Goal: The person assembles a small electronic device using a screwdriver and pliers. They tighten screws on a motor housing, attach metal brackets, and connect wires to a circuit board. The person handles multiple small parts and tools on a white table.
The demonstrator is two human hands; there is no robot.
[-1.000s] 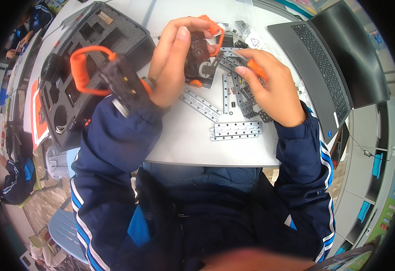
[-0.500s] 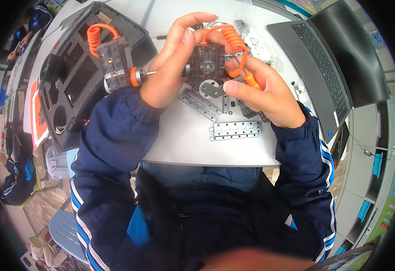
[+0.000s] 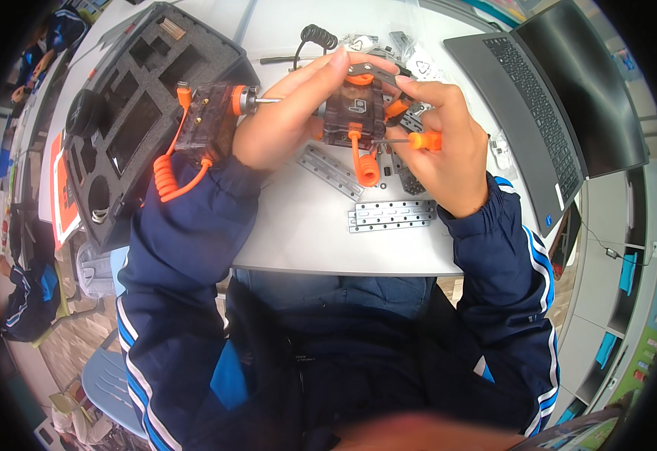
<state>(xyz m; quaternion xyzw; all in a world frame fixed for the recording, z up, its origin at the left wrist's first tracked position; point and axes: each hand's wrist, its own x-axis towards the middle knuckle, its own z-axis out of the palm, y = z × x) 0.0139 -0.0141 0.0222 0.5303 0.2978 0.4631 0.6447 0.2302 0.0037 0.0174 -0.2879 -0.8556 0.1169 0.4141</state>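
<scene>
My left hand (image 3: 287, 116) is closed round an assembly of two dark translucent motor modules on a metal shaft (image 3: 270, 100). One module (image 3: 206, 113) sticks out left of the wrist, with an orange coiled cable (image 3: 164, 179) hanging from it. The other module (image 3: 354, 113) is between my hands, a second orange coil (image 3: 367, 173) dangling below it. In my right hand (image 3: 456, 124) is a screwdriver (image 3: 425, 141) with an orange handle, its thin shaft lying across the palm side toward the module. My right fingertips touch a dark bracket (image 3: 373, 72) at the module's far end.
Silver perforated metal beams (image 3: 392, 216) and a slanted one (image 3: 332, 171) lie on the white table. To the right stands an opened laptop (image 3: 524, 98), to the left a foam-lined case (image 3: 185, 64). Clear plastic bags (image 3: 422, 66) and a black coiled cable (image 3: 319, 35) are behind my hands.
The assembly has been turned over: the bracket and wheel side now faces away, and the orange cables hang toward me. My right hand has shifted its fingers to the bracket's far end.
</scene>
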